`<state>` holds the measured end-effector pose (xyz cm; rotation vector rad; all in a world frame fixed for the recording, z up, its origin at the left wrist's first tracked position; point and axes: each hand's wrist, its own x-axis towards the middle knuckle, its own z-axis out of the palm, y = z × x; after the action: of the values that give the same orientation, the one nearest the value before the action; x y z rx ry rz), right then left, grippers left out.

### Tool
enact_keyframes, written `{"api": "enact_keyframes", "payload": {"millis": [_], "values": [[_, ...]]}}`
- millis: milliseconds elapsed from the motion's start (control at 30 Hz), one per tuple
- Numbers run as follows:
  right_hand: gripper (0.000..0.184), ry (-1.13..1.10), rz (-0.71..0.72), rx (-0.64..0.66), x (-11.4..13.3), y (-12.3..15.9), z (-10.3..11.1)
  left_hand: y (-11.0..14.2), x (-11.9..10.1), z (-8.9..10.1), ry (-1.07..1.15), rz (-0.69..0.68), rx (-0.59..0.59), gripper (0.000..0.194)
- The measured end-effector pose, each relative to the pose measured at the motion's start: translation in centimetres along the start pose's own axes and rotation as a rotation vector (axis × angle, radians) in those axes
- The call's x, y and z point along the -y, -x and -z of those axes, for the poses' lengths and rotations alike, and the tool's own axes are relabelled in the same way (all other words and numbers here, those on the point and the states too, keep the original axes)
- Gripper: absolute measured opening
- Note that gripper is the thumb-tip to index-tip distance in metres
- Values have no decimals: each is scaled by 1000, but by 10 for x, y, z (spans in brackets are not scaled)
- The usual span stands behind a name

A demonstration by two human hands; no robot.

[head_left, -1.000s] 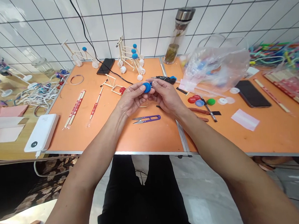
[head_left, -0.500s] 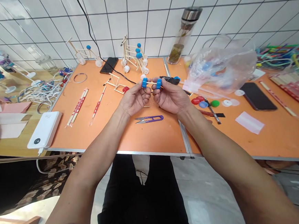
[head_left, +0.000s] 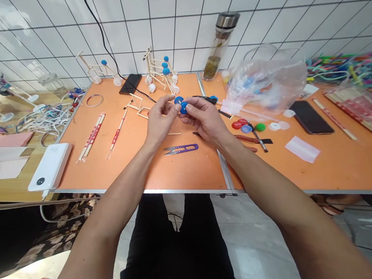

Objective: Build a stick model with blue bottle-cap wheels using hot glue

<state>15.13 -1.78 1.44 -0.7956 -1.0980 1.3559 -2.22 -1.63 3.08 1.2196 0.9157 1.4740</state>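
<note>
Gently, the left hand (head_left: 160,121) and right hand (head_left: 204,120) grip 2 blue bottle caps (head_left: 184,108) in a firm, steady fingertip pinch above the orange table (head_left: 133,173).

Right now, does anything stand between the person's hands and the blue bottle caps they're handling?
Nothing visible does. The fingers of the left hand and right hand are directly on the blue bottle caps, with no other object between them.

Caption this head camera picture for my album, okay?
Left hand and right hand hold blue caps over an orange table.
</note>
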Motion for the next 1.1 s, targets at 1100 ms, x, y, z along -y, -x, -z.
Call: {"api": "enact_keyframes", "payload": {"millis": [1100], "values": [[64, -54, -3, 3, 5, -4, 4, -6, 0, 11, 561, 542, 236, 13]]}}
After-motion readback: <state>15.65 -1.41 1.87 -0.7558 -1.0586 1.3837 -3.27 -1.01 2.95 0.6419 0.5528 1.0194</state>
